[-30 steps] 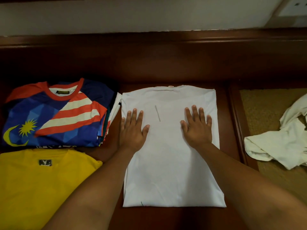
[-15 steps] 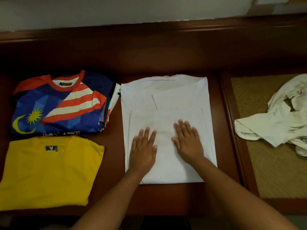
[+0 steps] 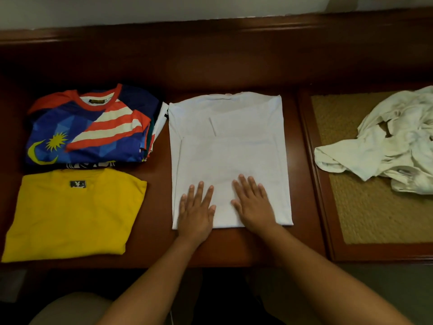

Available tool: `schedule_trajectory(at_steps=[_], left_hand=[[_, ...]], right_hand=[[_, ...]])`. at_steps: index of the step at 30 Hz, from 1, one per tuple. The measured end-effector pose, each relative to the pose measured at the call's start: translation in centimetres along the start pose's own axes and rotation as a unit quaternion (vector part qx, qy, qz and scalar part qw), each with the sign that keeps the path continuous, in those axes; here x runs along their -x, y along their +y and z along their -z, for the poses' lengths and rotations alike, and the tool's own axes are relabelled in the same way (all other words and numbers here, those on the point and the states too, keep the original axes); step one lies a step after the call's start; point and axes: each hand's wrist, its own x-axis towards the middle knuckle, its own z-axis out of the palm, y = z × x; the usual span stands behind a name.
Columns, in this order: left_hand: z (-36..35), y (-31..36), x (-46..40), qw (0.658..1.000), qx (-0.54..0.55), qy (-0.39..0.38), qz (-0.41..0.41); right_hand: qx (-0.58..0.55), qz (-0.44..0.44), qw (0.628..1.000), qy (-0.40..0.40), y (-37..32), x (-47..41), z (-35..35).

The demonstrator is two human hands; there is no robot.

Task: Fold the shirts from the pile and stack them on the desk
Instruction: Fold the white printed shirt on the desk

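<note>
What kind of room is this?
Probably a bedroom or home laundry spot: a dark wooden desk against a pale wall, with a folded yellow shirt and a crumpled white clothes pile.

both hands [image 3: 225, 207] slid down white shirt [image 3: 229, 148], nearer hem

Count: 1 white shirt [image 3: 229, 146] laid flat mid-desk, 1 folded yellow shirt [image 3: 75, 214], 1 stack of folded shirts [image 3: 91, 127] topped by a blue flag-print one (stack depth unclear), 1 crumpled pale heap [image 3: 386, 146] on 1 woven mat [image 3: 365, 214]. 2 hands: left hand [image 3: 195, 211], right hand [image 3: 254, 204].
</note>
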Motion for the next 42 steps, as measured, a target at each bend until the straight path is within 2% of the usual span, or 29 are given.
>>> schedule_trajectory(at_steps=[3, 6, 9, 13, 16, 18, 21, 27, 30, 33, 37, 42], left_hand=[[-0.2, -2.7, 1.2, 1.0, -0.017, -0.001, 0.025], [0.5, -3.8, 2.3, 0.994, -0.003, -0.012, 0.108], [2.0, -3.3, 4.1, 0.974, 0.052, 0.008, 0.221], [3.3, -2.2, 5.5, 0.92, 0.198, 0.035, 0.337], [3.7, -1.6, 5.4, 0.85, 0.346, 0.039, 0.396], [4.0, -1.4, 5.3, 0.817, 0.389, 0.043, 0.423], [3.8, -1.7, 5.2, 0.784, 0.437, 0.034, 0.439], [2.8, -2.8, 5.1, 0.727, 0.509, 0.014, 0.461], [3.0, -3.0, 5.3, 0.708, 0.532, 0.025, 0.464], [3.6, -2.8, 5.9, 0.676, 0.568, 0.032, 0.468], [4.1, -2.6, 6.8, 0.653, 0.595, 0.057, 0.465], [6.1, -2.0, 8.0, 0.652, 0.607, 0.116, 0.439]], right_hand=[[0.012, -0.04, 0.999, 0.018, 3.4, 0.3, 0.5], [0.009, -0.142, 0.99, 0.013, 5.5, 1.7, 1.8], [-0.045, -0.224, 0.971, 0.07, 5.4, 4.6, 2.8], [-0.165, -0.299, 0.935, 0.092, 4.3, 6.8, 2.9], [-0.269, -0.342, 0.896, 0.088, 3.7, 6.6, 3.2], [-0.334, -0.355, 0.869, 0.088, 3.4, 6.5, 3.3], [-0.417, -0.395, 0.814, 0.088, 3.1, 6.3, 3.9], [-0.468, -0.444, 0.762, 0.052, 3.7, 6.8, 4.2], [-0.49, -0.451, 0.745, 0.033, 3.8, 7.3, 4.5], [-0.515, -0.443, 0.733, 0.034, 3.9, 7.6, 4.7], [-0.563, -0.426, 0.707, 0.046, 3.7, 8.3, 5.3], [-0.581, -0.406, 0.7, 0.09, 3.4, 9.5, 6.6]])
